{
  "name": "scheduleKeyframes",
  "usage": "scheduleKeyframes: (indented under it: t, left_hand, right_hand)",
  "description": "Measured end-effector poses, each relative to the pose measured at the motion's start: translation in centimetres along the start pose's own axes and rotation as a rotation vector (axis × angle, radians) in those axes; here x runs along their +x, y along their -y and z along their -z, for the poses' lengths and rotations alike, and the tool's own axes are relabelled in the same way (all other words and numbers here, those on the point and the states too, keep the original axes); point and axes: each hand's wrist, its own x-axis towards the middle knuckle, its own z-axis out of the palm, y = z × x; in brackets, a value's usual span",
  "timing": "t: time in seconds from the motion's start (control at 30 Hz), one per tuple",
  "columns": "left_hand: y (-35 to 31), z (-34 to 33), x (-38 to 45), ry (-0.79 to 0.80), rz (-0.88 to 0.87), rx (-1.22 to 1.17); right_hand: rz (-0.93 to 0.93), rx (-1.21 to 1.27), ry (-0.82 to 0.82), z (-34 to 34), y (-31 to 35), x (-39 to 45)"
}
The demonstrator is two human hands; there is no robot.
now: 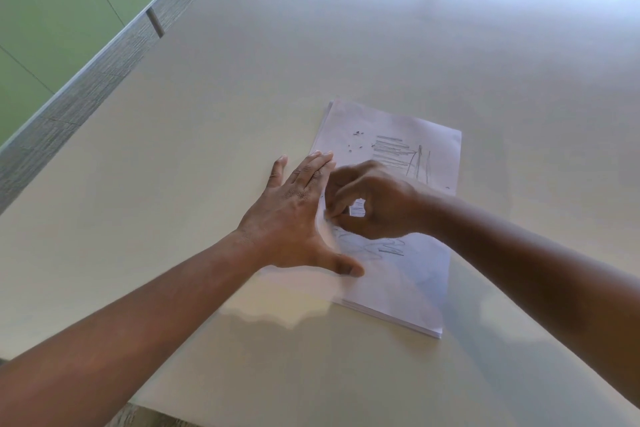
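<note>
Left hand [294,215] flat, fingers straight, presses paper [415,288] on desk [242,80]. Right hand [377,201] pinches small eraser [357,210]. Scribbles [391,149] past and under fingers left to rub.

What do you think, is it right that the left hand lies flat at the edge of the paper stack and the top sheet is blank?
No. The left hand does lie flat at the edge of the paper stack, but the top sheet is not blank: the head view shows pencil scribbles.
</note>
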Motion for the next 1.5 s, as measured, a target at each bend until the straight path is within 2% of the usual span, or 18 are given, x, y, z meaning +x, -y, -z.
scheduleKeyframes:
  t: [0.1,0.27,0.43,0.57,0.63,0.73,0.9,1.1,1.3,1.5]
  left_hand:
    - [-0.1,0.1,-0.1,0.006,0.004,-0.001]
    - [-0.1,0.0,0.0,-0.004,-0.002,-0.002]
    - [0.1,-0.1,-0.1,-0.007,-0.005,-0.004]
    - [0.0,-0.2,0.1,-0.006,-0.008,0.005]
    - [0.0,-0.1,0.1,-0.009,-0.014,0.012]
    - [0.1,-0.2,0.1,-0.01,-0.009,0.005]
    - [0.0,-0.1,-0.1,-0.009,-0.001,-0.017]
    - [0.1,-0.3,0.3,-0.023,-0.025,0.001]
    - [0.1,-0.3,0.0,-0.017,-0.001,-0.031]
    - [0.1,-0.3,0.2,-0.02,-0.03,-0.018]
  right_hand:
    - [-0.031,-0.017,0.038,1.1,-0.7,-0.1]
    - [-0.062,-0.047,-0.1,1.1,-1.5,0.5]
    - [-0.021,-0.015,0.078,1.0,-0.2,-0.1]
    - [-0.032,-0.029,-0.038,1.4,-1.2,0.9]
    - [-0.009,-0.028,-0.041,1.0,-0.9,1.0]
    - [0.035,0.005,0.04,0.4,0.0,0.7]
    - [-0.002,-0.043,0.207,2.2,-0.7,0.5]
    - [0.056,-0.105,0.145,1.6,-0.8,1.0]
    - [-0.005,-0.122,0.325,3.0,-0.8,0.3]
    - [0.077,-0.126,0.215,1.9,-0.7,1.3]
